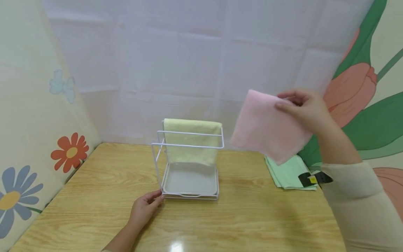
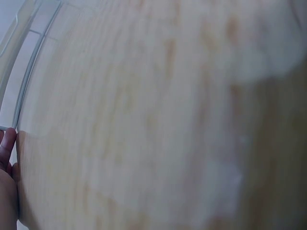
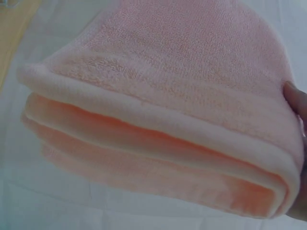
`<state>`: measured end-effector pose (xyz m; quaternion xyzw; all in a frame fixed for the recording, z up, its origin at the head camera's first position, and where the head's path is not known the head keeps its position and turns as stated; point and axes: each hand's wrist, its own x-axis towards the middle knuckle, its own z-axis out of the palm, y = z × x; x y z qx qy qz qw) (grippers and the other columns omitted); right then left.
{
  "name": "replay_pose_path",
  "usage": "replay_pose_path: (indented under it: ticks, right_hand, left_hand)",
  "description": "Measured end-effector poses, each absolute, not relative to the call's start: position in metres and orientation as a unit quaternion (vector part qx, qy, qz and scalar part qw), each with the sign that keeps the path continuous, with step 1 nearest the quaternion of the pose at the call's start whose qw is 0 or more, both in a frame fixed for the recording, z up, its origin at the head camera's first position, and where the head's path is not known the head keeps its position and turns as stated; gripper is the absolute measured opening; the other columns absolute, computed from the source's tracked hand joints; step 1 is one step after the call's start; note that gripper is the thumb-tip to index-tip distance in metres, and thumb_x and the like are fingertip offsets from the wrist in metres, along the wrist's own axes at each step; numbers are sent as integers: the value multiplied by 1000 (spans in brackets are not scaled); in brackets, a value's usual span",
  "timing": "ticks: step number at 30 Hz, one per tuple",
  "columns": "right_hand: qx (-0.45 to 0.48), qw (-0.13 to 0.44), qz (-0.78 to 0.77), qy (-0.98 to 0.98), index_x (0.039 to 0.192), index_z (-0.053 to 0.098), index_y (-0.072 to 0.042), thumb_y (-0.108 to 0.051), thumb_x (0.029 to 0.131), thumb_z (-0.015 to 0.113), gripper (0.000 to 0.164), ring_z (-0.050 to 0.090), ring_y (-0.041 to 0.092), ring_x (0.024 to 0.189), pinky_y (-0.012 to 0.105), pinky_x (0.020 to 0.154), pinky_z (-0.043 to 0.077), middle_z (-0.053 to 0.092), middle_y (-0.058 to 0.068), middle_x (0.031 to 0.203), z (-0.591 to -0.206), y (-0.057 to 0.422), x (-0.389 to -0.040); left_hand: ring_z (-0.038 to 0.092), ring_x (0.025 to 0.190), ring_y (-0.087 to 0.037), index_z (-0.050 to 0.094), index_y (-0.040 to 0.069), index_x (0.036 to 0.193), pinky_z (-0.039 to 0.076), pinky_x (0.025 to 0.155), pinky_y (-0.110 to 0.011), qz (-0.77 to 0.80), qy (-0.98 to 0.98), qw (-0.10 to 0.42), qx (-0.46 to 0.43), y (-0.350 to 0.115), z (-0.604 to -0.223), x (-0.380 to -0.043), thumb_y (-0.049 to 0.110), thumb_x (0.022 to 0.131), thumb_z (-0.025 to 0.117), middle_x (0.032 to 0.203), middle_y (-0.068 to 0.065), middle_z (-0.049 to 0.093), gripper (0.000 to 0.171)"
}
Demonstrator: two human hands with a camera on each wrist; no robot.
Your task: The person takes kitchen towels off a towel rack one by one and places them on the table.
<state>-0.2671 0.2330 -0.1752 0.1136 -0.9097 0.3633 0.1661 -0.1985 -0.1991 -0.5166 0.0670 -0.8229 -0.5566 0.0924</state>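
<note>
Right of centre, my right hand [image 1: 310,107] is pinching a fuzzy, folded pink towel [image 1: 267,127]; at lower left, my left hand [image 1: 144,209] is gripping a white rack [image 1: 189,145].

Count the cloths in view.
3: yellow cloth on the rack, pink cloth in the right hand, green cloth on the table; its folds could hide another.

Left hand [image 1: 142,209] low, thumb [image 1: 157,201] and fingers [image 1: 152,194] pinching; left forearm [image 1: 121,238] slants up from bottom edge. Right hand [image 1: 310,109] raised higher, also pinching, thumb under fingers; right forearm [image 1: 338,147] angles in from lower right, beige sleeve [image 1: 359,203] ending short of wrist.
</note>
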Motion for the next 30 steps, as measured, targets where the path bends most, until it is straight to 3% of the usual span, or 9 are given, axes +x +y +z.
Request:
replay_pose_path:
  ticks: [10,19,27,30]
  right_hand:
    - [96,129,350,-923,122,67,-12,-50,86,70,53,58,3,69,22,58,49,63,-20,80,-203,246,-266]
    - [118,121,356,-919,118,68,-7,-39,90,70,43,55,1,68,21,57,47,61,-21,79,-240,245,-264]
    - [105,82,380,-915,120,68,-8,-41,90,69,45,61,3,77,23,64,52,70,12,109,-273,244,-259]
    - [101,70,387,-914,121,67,-7,-40,91,69,45,61,5,80,23,65,52,69,17,113,-287,244,-257]
  left_hand:
    - [64,74,7,69,-3,115,53,68,-14,-562,-819,98,64,-198,-516,-198,15,89,72,103,-17,75,32]
    - [63,74,7,68,-2,117,52,68,-13,-561,-821,86,71,-199,-515,-197,18,90,72,102,-16,75,34]
    - [63,74,7,68,-2,117,52,68,-14,-561,-820,82,75,-200,-515,-198,18,90,72,101,-16,75,35]
    - [63,74,7,68,-2,117,53,68,-14,-563,-819,82,74,-200,-515,-198,18,90,72,102,-16,75,34]
